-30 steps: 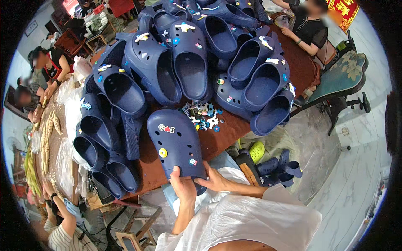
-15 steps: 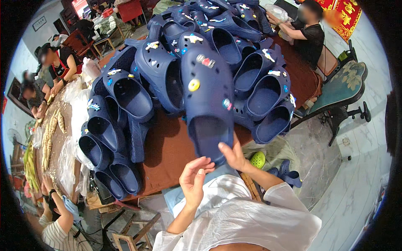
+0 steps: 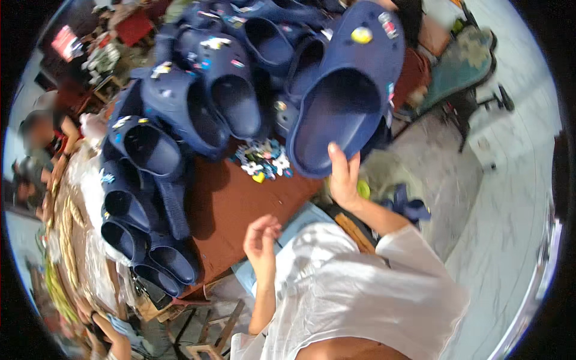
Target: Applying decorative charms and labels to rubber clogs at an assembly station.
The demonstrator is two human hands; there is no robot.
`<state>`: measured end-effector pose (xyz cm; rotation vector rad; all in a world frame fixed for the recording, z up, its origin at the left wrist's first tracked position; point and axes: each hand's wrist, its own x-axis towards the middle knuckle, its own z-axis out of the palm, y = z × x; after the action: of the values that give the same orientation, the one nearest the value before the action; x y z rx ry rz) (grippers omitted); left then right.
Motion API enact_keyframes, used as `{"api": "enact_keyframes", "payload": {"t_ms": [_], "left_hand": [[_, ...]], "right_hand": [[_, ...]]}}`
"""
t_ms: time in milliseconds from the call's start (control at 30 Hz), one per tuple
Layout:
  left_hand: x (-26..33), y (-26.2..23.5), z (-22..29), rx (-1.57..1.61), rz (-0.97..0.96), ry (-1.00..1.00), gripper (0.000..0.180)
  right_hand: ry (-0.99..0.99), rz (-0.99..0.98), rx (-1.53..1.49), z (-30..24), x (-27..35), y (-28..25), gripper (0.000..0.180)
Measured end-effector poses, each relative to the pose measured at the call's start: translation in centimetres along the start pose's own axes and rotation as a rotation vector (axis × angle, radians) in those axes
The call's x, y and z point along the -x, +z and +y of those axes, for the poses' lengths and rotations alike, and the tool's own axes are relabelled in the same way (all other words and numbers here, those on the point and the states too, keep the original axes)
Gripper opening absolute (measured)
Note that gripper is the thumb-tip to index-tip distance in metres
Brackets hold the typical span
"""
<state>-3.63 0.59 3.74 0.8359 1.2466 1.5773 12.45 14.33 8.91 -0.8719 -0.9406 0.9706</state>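
Note:
A large navy clog (image 3: pixel 342 111) hangs tilted over the right side of the table, its toe pointing away and dotted with charms. My right hand (image 3: pixel 345 180) is closed on its heel, thumb inside the opening and the other fingers hidden beneath. My left hand (image 3: pixel 262 237) hovers near the table's front edge, apart from the clog, with its fingers loosely bent and nothing visible in them. Between the clog and the other shoes lies a small heap of colourful shoe charms (image 3: pixel 264 159) on the brown tabletop (image 3: pixel 234 210).
Many charm-decorated navy clogs (image 3: pixel 156 150) crowd the table's left and far sides. Left of them, a second table bears plastic wrapping (image 3: pixel 96 210) and long pale strands (image 3: pixel 69 234). People sit beyond it. A green ironing-board-like chair seat (image 3: pixel 459 69) stands at right, with dark footwear (image 3: pixel 408 204) on the floor.
My right hand has swung the clog up and rightward, uncovering the charm heap. My left hand has drawn away from its heel. The whole view has also shifted.

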Motion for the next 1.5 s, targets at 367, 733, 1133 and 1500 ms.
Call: {"api": "enact_keyframes", "payload": {"t_ms": [367, 733, 1133, 1500], "left_hand": [[-1.2, -4.5, -3.0, 0.026, 0.179, -0.127, 0.025], [-4.0, -2.0, -4.0, -0.004, 0.024, -0.103, 0.046], [-4.9, 11.0, -5.8, -0.457, -0.275, 0.293, 0.064], [-3.0, 4.9, -9.0, -0.684, -0.096, 0.264, 0.037]], "right_hand": [[0.211, 0.572, -0.049, 4.2, -4.5, -23.7, 0.048], [0.975, 0.94, 0.453, 14.7, 9.7, -53.8, 0.039], [1.048, 0.213, 1.392, 14.9, 11.9, -47.8, 0.049], [1.022, -0.464, 1.547, 13.3, 17.7, -56.0, 0.049]]}}
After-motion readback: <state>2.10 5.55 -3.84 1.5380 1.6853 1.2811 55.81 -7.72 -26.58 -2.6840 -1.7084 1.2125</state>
